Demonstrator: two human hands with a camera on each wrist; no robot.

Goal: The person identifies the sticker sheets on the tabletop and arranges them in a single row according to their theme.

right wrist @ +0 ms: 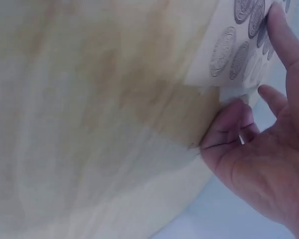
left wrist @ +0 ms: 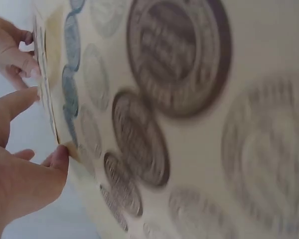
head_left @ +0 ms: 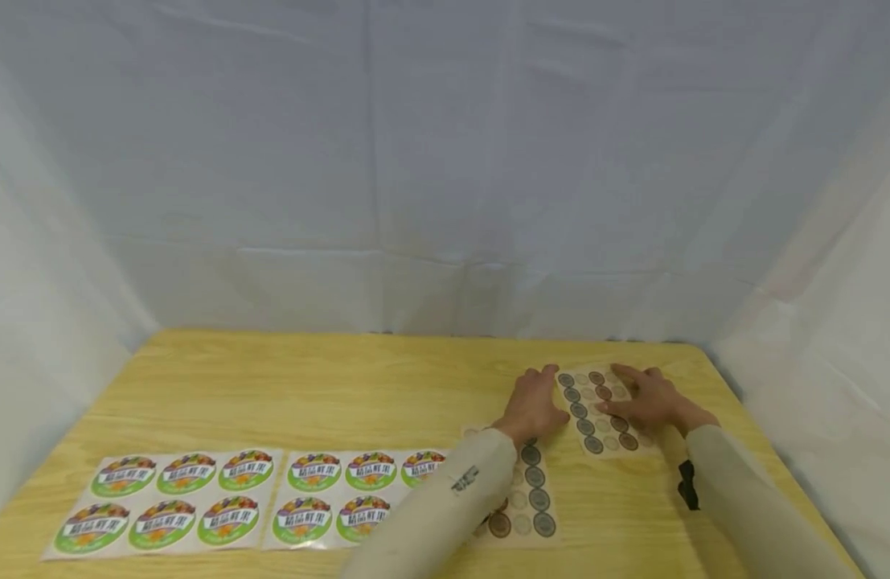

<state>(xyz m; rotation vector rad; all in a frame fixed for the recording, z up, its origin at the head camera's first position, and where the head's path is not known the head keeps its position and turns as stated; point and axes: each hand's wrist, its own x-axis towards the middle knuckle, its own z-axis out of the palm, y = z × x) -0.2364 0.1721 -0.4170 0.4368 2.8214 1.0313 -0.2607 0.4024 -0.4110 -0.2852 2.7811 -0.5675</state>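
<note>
A pale sheet [head_left: 584, 412] of round dark, faint and reddish stamp-like stickers lies on the table between the two hands. At its left edge is my left hand [head_left: 534, 404], fingers stretched forward and thumb apart. My right hand [head_left: 653, 400] reaches in from the right, fingertips touching the sheet's right part. The right wrist view shows a fingertip of the right hand [right wrist: 269, 154] on the stickers, with other fingers bent against the table. A second similar sheet [head_left: 548, 494] lies nearer, partly hidden by the left forearm; it fills much of the left wrist view, beside the left hand [left wrist: 25, 184].
Two white sheets of oval fruit labels, the left sheet [head_left: 148, 505] and the middle sheet [head_left: 329, 490], lie along the front; the sleeve covers part of the middle one. White cloth [head_left: 445, 161] hangs behind and beside the wooden table [head_left: 307, 386].
</note>
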